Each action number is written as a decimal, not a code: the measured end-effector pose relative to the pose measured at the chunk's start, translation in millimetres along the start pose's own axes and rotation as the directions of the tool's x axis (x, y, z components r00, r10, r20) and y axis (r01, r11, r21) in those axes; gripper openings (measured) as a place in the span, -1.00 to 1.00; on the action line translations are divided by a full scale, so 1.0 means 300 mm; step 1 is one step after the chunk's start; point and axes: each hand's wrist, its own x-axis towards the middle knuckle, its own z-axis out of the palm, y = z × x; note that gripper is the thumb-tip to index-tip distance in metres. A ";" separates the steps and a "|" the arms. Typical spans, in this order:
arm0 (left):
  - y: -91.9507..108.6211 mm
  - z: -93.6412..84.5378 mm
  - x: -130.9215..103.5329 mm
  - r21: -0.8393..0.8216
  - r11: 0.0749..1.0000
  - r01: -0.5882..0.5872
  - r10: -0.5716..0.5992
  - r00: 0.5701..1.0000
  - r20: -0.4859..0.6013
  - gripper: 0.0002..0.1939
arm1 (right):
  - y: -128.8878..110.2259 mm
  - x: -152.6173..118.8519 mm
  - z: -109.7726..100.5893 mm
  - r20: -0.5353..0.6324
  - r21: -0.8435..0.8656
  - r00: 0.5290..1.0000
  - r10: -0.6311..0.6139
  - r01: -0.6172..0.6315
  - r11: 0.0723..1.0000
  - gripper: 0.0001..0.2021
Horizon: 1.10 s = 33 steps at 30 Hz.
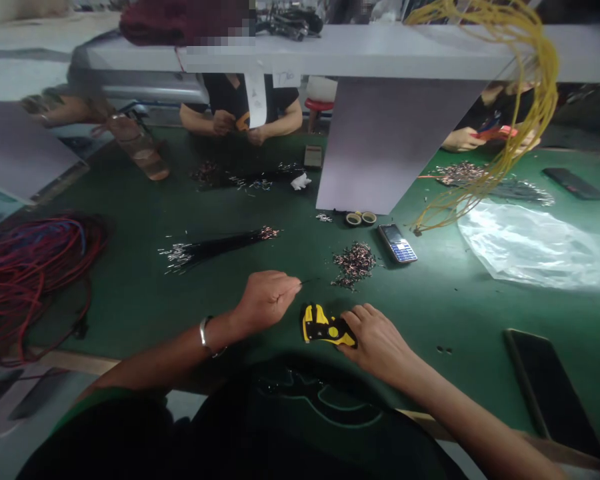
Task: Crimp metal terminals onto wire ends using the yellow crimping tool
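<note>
Left hand (267,301): pinching 1 dark wire (311,280) | right hand (375,339): fingers around yellow-black tool (330,328)

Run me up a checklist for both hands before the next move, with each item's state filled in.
1. Left hand grips the thin wire: ok.
2. Right hand holds the yellow-and-black tool: ok.
3. Wire between the tool's jaws: not ok, it lies outside them.
4. Wire's free end stripped: cannot tell, too small.
5. Keypad phone apart from both hands: ok.
6. Pile of small copper-coloured pieces apart from the tool: ok.
</note>
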 end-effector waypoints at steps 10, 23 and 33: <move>0.007 0.022 0.002 0.201 0.967 -0.154 0.140 0.987 0.085 -0.73 | 0.015 -0.003 -0.056 0.002 0.134 1.000 -0.031 0.031 0.990 -0.75; 0.051 0.015 0.007 0.182 0.920 -0.346 0.328 0.937 0.121 -0.78 | -0.041 0.105 -0.127 -0.074 0.904 0.979 0.191 -0.015 0.428 -0.85; 0.086 -0.009 0.052 -0.223 0.975 0.008 0.046 0.970 0.240 -0.70 | -0.041 0.096 -0.127 -0.021 1.000 0.980 0.198 0.018 0.013 -0.80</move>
